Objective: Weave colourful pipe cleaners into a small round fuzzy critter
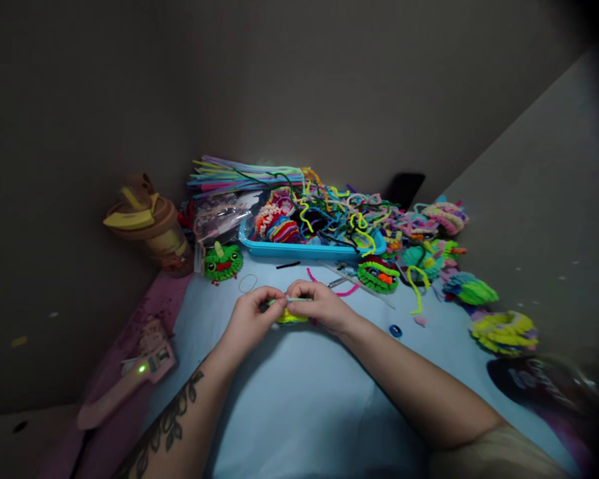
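My left hand and my right hand meet near the middle of the table, thumbs and fingers pinched close together. Between them is a yellow pipe-cleaner piece with a pale green strand along its top; the fingers cover much of it. Just beyond my right hand lie a pink pipe cleaner and a thin grey stick. A loose elastic band rests past my left hand. Farther back sit a green pipe-cleaner face and another green one with an orange part.
Behind is a blue tray heaped with tangled pipe cleaners, a straight bundle past it. A lidded cup and a pink glue gun stand left. Several pipe-cleaner pieces, including a yellow one, lie right.
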The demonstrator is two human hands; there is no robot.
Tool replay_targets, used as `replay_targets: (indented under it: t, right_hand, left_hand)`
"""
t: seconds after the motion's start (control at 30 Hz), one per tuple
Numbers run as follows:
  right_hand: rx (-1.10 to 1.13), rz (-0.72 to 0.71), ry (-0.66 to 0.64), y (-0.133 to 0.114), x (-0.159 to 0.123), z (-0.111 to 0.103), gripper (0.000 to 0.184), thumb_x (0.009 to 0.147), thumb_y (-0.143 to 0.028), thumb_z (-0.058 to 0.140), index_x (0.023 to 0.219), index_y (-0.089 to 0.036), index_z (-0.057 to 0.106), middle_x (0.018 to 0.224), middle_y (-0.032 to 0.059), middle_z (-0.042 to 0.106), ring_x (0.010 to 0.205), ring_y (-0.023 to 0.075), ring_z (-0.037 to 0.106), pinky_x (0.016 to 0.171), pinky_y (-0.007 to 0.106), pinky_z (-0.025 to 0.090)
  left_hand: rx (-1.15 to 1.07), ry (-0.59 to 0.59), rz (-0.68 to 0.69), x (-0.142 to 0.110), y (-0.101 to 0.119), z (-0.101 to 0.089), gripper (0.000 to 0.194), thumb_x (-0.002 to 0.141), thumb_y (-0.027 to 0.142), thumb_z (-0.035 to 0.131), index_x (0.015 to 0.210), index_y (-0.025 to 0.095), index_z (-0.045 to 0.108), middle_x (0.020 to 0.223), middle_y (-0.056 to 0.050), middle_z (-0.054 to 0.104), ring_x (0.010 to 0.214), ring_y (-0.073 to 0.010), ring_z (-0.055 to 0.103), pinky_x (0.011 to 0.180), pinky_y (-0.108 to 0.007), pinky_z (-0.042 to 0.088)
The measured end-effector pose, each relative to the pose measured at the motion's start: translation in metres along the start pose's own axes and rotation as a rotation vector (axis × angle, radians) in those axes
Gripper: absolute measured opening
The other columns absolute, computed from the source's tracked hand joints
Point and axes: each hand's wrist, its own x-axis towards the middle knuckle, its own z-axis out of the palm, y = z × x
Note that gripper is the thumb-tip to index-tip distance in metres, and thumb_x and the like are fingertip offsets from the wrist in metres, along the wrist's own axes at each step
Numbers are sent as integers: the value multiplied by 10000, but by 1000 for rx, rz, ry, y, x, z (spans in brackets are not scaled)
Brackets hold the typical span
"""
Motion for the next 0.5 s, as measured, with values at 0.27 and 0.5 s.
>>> replay_targets:
  t: [0.27,0.5]
  right_hand:
    - [92,11,19,6,2,-2,172,646,-277,687,687,-165,563,670,-22,544,585,103,450,551,226,333]
    - [158,4,52,8,3,-2,100,624,-196,671,611,-169,576,690,-14,557,623,113,468,578,237,346]
  left_hand:
    - [-44,17,-31,3,-4,-2,180,759,317,578,775,148,638,695,-11,624,637,-126,547,573,-204,415]
    - [-68,-20,-49,-1,3,-1,209,752,300,571,820,131,675,766,-47,686,698,-155,602,623,-226,452]
